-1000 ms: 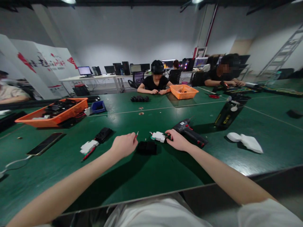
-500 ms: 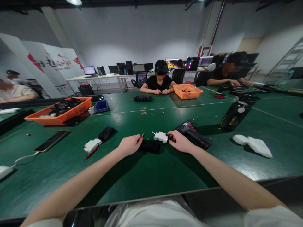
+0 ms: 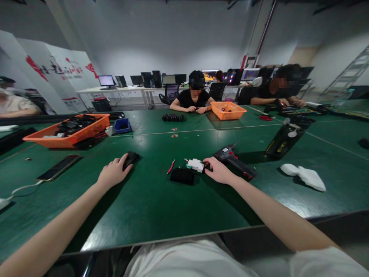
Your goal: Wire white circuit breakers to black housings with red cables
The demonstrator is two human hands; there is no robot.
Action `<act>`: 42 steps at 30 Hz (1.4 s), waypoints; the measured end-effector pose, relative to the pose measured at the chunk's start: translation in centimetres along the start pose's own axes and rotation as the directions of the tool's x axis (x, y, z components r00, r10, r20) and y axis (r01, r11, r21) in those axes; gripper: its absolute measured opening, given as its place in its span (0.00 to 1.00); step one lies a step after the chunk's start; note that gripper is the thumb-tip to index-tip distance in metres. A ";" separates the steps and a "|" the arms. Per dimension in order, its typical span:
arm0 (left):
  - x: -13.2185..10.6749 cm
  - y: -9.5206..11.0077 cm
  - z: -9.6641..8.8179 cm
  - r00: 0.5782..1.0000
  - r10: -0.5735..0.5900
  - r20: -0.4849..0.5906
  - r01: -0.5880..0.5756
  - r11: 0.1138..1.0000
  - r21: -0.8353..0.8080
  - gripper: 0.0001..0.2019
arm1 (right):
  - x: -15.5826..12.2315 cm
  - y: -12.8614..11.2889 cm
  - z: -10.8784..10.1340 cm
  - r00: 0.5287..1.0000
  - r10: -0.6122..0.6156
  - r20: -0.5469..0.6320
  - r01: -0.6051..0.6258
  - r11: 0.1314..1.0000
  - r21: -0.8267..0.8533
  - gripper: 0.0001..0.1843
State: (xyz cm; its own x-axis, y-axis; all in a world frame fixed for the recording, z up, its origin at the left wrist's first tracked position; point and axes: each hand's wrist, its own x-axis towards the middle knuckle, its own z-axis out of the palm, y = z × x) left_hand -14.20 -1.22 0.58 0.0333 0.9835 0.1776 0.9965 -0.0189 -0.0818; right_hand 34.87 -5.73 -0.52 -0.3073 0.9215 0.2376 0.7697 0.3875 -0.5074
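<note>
My left hand (image 3: pixel 113 173) reaches to the left and curls its fingers over a small black part (image 3: pixel 131 157) lying on the green table (image 3: pixel 161 207). My right hand (image 3: pixel 218 171) pinches the end of a small white part (image 3: pixel 195 164) that rests on the table. A black block (image 3: pixel 182 176) lies just in front of the white part. A thin red tool (image 3: pixel 170 166) lies loose between my hands. A black and red cordless drill (image 3: pixel 234 158) lies right behind my right hand.
At the left are an orange tray (image 3: pixel 67 141) of dark parts, a blue bin (image 3: pixel 122 125) and a phone (image 3: pixel 59 167) on a cable. A black box (image 3: pixel 281 140) and white cloth (image 3: pixel 304 174) lie right. Across the table people sit by another orange tray (image 3: pixel 228 112).
My left hand has let go of the red tool beside the black block and moved left onto the small black part. My right hand has stayed on the white part.
</note>
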 end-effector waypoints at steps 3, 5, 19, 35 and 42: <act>0.1 -0.9 0.2 0.996 0.085 -0.028 -0.086 0.996 -0.022 0.34 | 0.1 -0.1 0.0 1.000 0.003 0.005 -0.003 1.000 -0.013 0.19; 0.1 -1.6 0.2 0.987 0.155 -0.044 -0.157 0.986 -0.054 0.33 | 0.1 -0.2 -0.1 1.000 0.008 0.014 -0.008 1.000 -0.017 0.19; -3.4 -5.5 -0.3 0.934 0.357 -0.027 -0.356 0.918 -0.176 0.33 | 0.1 0.2 0.0 0.999 -0.028 0.015 0.028 0.999 -0.018 0.19; -3.8 -3.9 -1.2 0.978 0.205 -0.027 -0.206 0.950 -0.236 0.28 | 0.1 0.3 0.1 0.999 -0.045 0.020 0.045 0.999 -0.021 0.19; -3.8 -0.1 -1.4 0.989 0.142 -0.040 -0.147 0.975 -0.164 0.34 | 0.1 0.2 0.1 0.999 -0.043 0.021 0.044 0.998 -0.035 0.18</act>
State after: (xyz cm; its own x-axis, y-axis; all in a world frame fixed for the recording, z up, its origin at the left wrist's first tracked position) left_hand -14.28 -5.20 1.31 0.1775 0.9630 0.2028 0.9798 -0.1922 0.0550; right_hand 34.95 -5.52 -0.72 -0.3521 0.9042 0.2419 0.7744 0.4266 -0.4672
